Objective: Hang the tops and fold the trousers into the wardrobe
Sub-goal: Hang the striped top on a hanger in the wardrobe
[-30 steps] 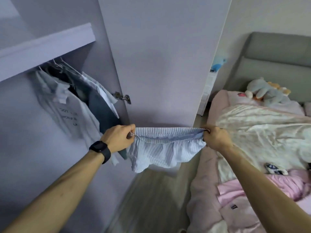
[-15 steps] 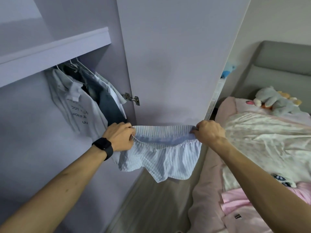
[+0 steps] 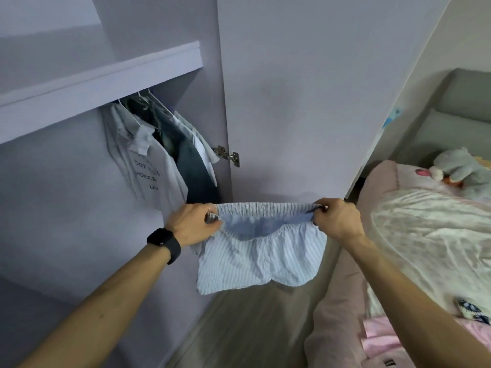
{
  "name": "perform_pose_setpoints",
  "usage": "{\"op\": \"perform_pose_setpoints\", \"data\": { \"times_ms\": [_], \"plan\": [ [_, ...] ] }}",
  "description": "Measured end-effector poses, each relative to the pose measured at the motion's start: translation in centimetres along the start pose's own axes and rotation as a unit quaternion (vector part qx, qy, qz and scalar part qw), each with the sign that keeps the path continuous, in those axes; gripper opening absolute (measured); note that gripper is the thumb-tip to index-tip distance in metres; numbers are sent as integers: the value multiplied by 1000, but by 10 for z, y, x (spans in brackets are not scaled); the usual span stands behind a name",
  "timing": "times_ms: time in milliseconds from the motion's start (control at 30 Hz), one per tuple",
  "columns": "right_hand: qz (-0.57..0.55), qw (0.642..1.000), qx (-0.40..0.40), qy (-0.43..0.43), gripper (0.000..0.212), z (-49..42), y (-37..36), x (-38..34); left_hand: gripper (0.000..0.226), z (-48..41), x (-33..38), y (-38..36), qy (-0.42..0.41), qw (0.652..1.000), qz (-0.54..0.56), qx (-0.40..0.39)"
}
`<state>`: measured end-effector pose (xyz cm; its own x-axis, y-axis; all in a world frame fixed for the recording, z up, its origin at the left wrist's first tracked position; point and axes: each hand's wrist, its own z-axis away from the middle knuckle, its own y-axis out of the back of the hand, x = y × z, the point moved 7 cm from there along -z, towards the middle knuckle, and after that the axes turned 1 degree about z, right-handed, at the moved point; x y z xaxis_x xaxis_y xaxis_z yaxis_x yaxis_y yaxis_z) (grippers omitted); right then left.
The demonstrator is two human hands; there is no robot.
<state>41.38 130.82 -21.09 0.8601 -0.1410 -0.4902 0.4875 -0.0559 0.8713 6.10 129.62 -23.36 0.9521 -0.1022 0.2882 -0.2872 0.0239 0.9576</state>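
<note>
Before the open wardrobe (image 3: 148,75), one pair of striped blue shorts (image 3: 261,257) is held stretched by its elastic waistband, pinched by left hand (image 3: 192,224) and right hand (image 3: 336,221); several tops (image 3: 156,158) are hung inside.

Both arms extended forward, forearms bare. Left hand (image 3: 192,224) and right hand (image 3: 336,220) held apart at equal height, knuckles up, fingers curled, each pinching one end of the striped shorts (image 3: 261,258) waistband. Black watch (image 3: 164,244) on left wrist.
</note>
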Motion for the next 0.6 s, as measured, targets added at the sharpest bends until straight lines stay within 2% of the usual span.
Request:
{"op": "perform_pose_setpoints", "data": {
  "times_ms": [100,200,233,300,400,533,600],
  "plan": [
    [-37,999,-21,-17,28,1,-8,5,36,9,-18,1,14,999,-39,2],
    [-87,995,-35,-15,23,3,-20,1,59,17,-34,2,95,994,-55,23],
    [-104,994,-38,-10,23,4,-24,-2,59,18,-36,2,113,990,-73,32],
    [-128,991,-36,4,24,3,-32,-9,41,18,-40,-1,145,986,-81,31],
    [-169,985,-45,7,25,2,-42,-14,4,21,-50,-7,177,984,-23,22],
    [-201,977,-67,-25,22,-4,-52,2,21,32,-82,5,197,971,96,94],
    [-188,977,-79,-62,19,-7,-60,20,18,41,-108,11,212,969,102,78]
  ]
}}
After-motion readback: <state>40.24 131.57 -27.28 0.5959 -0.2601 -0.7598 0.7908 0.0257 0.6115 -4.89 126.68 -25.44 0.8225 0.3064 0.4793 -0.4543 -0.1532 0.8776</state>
